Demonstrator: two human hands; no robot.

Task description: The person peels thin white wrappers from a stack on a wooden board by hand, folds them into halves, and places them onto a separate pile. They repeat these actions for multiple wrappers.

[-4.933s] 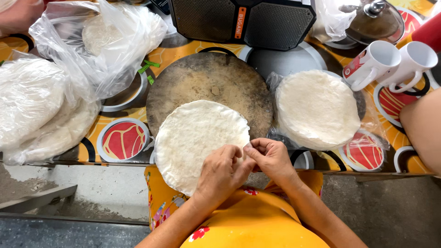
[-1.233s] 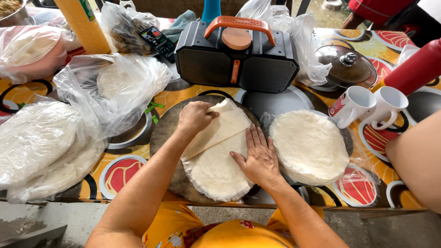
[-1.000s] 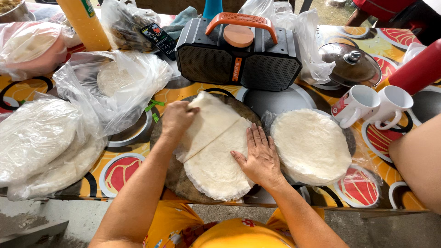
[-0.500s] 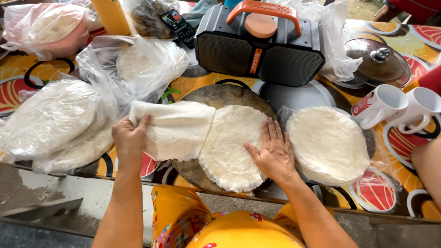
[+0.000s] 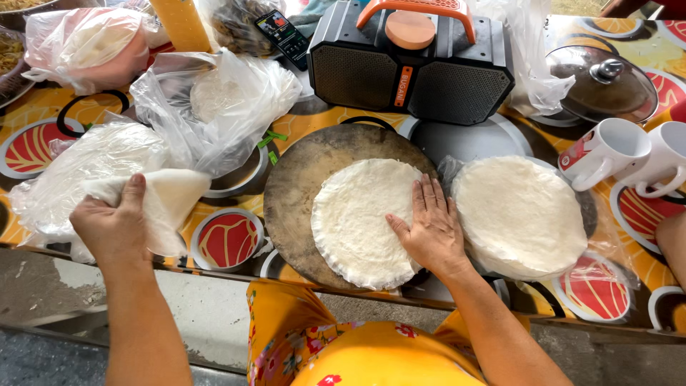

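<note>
White, thin rice-paper sheet (image 5: 168, 200) is held up by the left hand (image 5: 111, 225), fingers clamped on its near edge; it hangs folded over, above the table's front-left edge, well apart from the board. Round wooden board (image 5: 300, 186) is set at centre, w/ a stack of round sheets (image 5: 361, 221) lying flat on its right half. The right hand (image 5: 429, 232) is pressed palm-down on the stack's right edge, fingers spread apart & flat, nothing gripped. Just right of that hand a 2nd stack (image 5: 522, 214) is seen on clear plastic over a dark tray; the two stacks are beside each other, prob. not touching, though the hand covers the gap.

At left, more round sheets are kept in clear bags (image 5: 93, 168), just behind the lifted sheet. Another bag (image 5: 221, 100) is spread over a bowl further back. A black speaker (image 5: 411, 71) w/ orange handle is stood behind the board, a phone (image 5: 284, 36) lying left of it. Two white mugs (image 5: 629, 157) are set at right, a glass pot lid (image 5: 607, 86) behind them. The table (image 5: 321, 118) is covered w/ a yellow cloth w/ red round patterns. An arm of another person (image 5: 672, 246) is seen at the far right edge.
</note>
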